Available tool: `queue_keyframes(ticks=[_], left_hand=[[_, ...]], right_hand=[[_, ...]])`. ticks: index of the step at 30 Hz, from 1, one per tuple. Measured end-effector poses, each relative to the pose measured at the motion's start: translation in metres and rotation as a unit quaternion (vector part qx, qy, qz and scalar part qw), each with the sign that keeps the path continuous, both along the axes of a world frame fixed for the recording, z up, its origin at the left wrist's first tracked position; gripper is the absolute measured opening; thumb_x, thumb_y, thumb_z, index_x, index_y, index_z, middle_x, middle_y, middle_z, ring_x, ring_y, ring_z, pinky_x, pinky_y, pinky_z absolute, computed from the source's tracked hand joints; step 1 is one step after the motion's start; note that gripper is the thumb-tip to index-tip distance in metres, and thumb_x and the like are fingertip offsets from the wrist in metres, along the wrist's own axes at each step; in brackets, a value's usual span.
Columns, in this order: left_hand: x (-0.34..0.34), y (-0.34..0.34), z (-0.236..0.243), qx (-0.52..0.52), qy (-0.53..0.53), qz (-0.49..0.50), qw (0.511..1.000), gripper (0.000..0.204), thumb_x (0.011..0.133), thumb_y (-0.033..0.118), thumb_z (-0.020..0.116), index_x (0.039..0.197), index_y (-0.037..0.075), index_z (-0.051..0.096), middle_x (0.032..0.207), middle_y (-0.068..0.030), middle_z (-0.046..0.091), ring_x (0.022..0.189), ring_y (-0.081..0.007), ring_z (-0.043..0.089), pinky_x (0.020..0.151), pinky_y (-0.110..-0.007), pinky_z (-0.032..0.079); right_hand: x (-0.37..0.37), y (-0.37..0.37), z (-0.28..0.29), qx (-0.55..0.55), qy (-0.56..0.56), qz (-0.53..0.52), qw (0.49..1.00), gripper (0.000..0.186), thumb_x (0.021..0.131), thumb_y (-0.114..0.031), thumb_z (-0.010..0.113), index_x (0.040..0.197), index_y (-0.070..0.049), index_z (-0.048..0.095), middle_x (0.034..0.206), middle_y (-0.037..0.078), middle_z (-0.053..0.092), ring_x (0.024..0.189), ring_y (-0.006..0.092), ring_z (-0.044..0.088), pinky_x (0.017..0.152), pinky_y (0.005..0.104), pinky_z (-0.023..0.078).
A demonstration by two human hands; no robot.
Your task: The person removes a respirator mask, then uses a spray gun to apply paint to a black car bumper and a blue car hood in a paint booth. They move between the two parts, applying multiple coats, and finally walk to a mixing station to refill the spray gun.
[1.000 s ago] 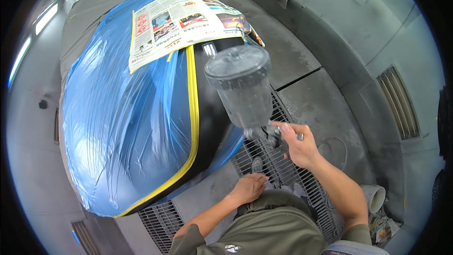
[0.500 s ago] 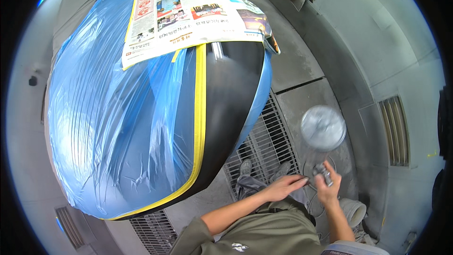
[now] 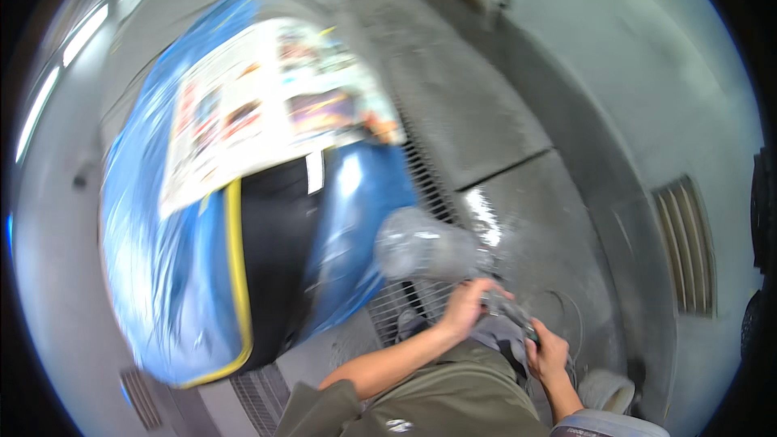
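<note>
A metal spray gun (image 3: 511, 312) with a big clear cup (image 3: 425, 247) is in front of me, its cup tipped toward the left. My left hand (image 3: 470, 305) is closed on the gun's body just below the cup. Lower down, my right hand (image 3: 549, 351) grips the handle end. Motion blur hides the finer parts of the gun and exactly how the fingers sit. To the left stands a car's bodywork wrapped in blue plastic film (image 3: 178, 275), with a bare black panel (image 3: 279, 243) bordered by yellow tape (image 3: 235, 259).
Newspaper sheets (image 3: 251, 113) cover the upper part of the bodywork. A floor grate (image 3: 396, 311) runs beneath the gun and around my feet. On the right rises a pale wall with a slatted vent (image 3: 684, 247). A whitish roll-shaped thing (image 3: 605, 392) is by my right arm.
The spray gun has swung left and tipped, its cup now lying sideways. My left hand has come onto the gun's body; my right hand has moved lower. The view has turned and the bodywork shifted left.
</note>
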State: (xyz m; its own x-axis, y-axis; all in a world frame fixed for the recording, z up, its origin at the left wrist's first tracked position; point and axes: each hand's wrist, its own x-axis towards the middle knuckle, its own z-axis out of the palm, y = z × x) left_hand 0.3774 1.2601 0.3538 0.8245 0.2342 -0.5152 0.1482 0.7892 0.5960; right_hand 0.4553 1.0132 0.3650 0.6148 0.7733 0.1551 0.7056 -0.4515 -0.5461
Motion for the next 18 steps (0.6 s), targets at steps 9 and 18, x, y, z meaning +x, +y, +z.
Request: queue_keyframes(ticks=[9, 18], left_hand=[[0.131, 0.065, 0.051, 0.176, 0.025, 0.172, 0.969, 0.029, 0.101, 0.025, 0.054, 0.1, -0.002, 0.066, 0.095, -0.0169, 0.073, 0.099, -0.0335, 0.075, 0.09, -0.043, 0.057], [0.261, 0.177, -0.019, 0.3, 0.113, 0.133, 0.938, 0.015, 0.099, 0.007, 0.056, 0.099, -0.004, 0.067, 0.092, -0.0159, 0.073, 0.091, -0.0302, 0.076, 0.087, -0.042, 0.058]], right_hand=[[0.223, 0.011, -0.029, 0.016, 0.094, 0.035, 0.995, 0.038, 0.095, -0.037, 0.075, 0.116, -0.009, 0.064, 0.075, 0.015, 0.069, 0.067, 0.0395, 0.069, 0.058, 0.0494, 0.053], [0.517, 0.209, -0.099, -0.077, -0.021, 0.012, 0.997, 0.038, 0.095, -0.038, 0.074, 0.113, -0.007, 0.062, 0.084, 0.018, 0.07, 0.078, 0.0418, 0.069, 0.069, 0.0524, 0.055]])
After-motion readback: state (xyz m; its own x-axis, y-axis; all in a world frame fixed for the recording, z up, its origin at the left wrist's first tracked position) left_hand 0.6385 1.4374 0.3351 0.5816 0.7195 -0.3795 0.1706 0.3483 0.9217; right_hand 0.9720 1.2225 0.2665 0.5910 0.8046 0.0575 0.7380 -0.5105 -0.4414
